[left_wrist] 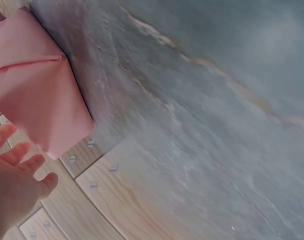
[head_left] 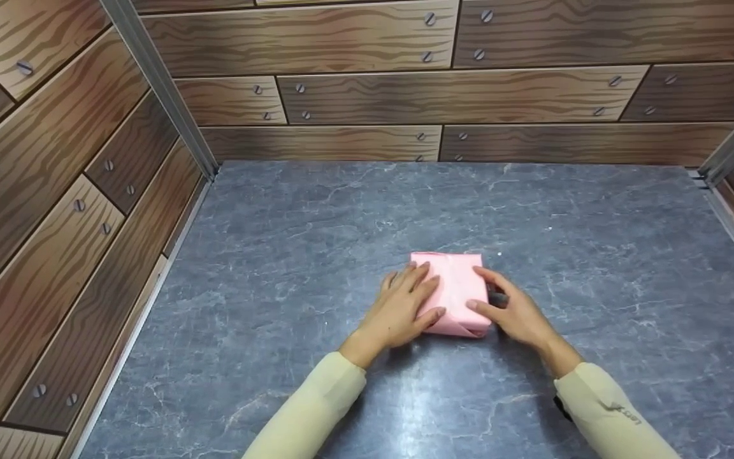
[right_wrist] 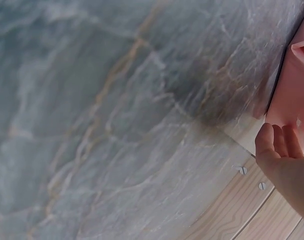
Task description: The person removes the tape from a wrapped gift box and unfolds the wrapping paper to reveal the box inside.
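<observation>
A box-shaped package wrapped in pink paper (head_left: 459, 280) lies on the table, with a folded flap at its near end. My left hand (head_left: 399, 309) rests over its left side with the fingers spread across the top. At the right edge, my right hand (head_left: 520, 315) touches the package with thumb and index fingertips on its upper face; its other fingers are mostly hidden in the head view. Both wrist views show part of the package: pink folds (left_wrist: 42, 95) beside the left fingers, and a pink side (right_wrist: 287, 107) against the right fingers. A small dark patch shows between right thumb and index finger, unclear.
The package sits on a grey marble-patterned tabletop (head_left: 316, 229). Wood-plank-patterned panels (head_left: 367, 38) stand behind it and to the left (head_left: 55, 223), with metal corner posts (head_left: 163, 89). Tiny white specks dot the surface beyond the package.
</observation>
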`<state>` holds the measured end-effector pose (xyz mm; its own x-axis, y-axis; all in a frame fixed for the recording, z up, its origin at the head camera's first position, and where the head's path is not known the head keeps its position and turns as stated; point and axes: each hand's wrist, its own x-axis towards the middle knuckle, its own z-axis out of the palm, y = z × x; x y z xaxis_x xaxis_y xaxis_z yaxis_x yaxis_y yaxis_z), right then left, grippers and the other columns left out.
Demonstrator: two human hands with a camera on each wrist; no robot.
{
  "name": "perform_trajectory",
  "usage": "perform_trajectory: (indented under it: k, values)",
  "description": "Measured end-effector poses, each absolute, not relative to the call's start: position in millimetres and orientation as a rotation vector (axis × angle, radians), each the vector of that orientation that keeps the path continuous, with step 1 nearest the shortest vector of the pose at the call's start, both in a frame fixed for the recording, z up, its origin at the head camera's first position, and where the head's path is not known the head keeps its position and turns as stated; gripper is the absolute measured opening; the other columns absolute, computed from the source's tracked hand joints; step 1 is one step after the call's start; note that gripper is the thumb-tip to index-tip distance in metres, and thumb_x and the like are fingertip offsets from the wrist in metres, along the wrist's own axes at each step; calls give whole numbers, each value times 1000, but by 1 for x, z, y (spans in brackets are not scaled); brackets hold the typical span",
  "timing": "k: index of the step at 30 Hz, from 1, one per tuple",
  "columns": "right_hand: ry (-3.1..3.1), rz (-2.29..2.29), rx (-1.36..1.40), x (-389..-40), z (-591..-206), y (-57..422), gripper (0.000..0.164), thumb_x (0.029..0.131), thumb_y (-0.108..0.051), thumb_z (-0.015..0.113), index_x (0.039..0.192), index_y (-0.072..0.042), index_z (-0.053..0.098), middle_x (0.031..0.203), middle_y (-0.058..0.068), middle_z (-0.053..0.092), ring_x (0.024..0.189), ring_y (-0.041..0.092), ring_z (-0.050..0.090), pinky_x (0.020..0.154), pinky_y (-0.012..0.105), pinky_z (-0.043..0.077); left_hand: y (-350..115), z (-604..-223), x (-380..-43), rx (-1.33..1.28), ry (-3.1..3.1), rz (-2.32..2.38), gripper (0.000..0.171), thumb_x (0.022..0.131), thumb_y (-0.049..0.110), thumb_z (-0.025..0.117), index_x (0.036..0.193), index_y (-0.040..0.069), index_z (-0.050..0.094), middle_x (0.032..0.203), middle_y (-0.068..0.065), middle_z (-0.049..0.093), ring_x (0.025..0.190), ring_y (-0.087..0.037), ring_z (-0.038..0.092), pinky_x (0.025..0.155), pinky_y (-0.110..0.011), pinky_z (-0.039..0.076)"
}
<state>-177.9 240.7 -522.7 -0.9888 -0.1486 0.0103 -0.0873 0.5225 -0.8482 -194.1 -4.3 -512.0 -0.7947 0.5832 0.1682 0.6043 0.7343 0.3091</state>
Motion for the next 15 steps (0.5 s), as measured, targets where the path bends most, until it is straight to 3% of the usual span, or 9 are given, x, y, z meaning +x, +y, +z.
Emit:
perform_trajectory:
  k: [7, 15]
  values:
    - [2675, -1503, -214, -178, -523, 240, 66, 88, -32, 70, 146, -15, 43, 146, 20, 47, 130, 38, 49, 107, 56, 39, 1, -517, -194, -969, -2875, -666, 49, 99, 48, 45, 143, 28, 48, 159, -1, 32, 149, -26, 23, 115, -61, 24]
    - [2688, -1504, -222, -178, -525, 241, 65, 89, -32, 70, 146, -14, 44, 145, 20, 48, 129, 38, 50, 107, 56, 39, 2, -513, -193, -975, -2898, -694, 48, 99, 47, 47, 142, 29, 50, 159, -2, 31, 150, -26, 22, 115, -63, 22]
